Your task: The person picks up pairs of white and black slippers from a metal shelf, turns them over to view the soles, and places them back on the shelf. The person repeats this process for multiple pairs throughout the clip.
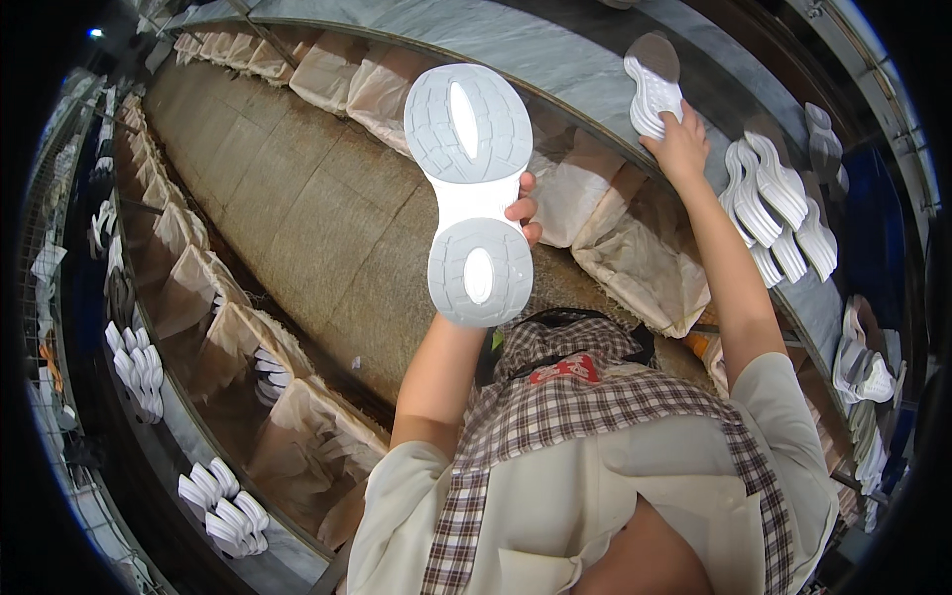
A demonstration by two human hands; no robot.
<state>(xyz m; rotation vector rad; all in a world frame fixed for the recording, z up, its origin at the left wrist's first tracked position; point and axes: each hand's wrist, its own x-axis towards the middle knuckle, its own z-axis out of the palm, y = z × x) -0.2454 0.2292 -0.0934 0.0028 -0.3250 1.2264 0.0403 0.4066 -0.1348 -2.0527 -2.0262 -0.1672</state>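
Observation:
In front of me my left hand (524,210) holds up a white shoe sole (468,198) by its narrow waist. Its grey tread, with a white oval in the forefoot and another in the heel, faces me. Most of that hand is hidden behind the sole; only some fingertips curl round its right edge. Farther out on the right, my right hand (680,144) grips the near end of a second white shoe sole (654,84), which lies at the grey worktop (555,50). A greyish patch covers that sole's far end.
Stacked white soles (773,193) stand on the worktop to the right. Cloth-lined bins (635,263) hang below its edge. Across the brown floor (288,198), another bench carries sole stacks (223,506), with lined bins (297,426) beside it.

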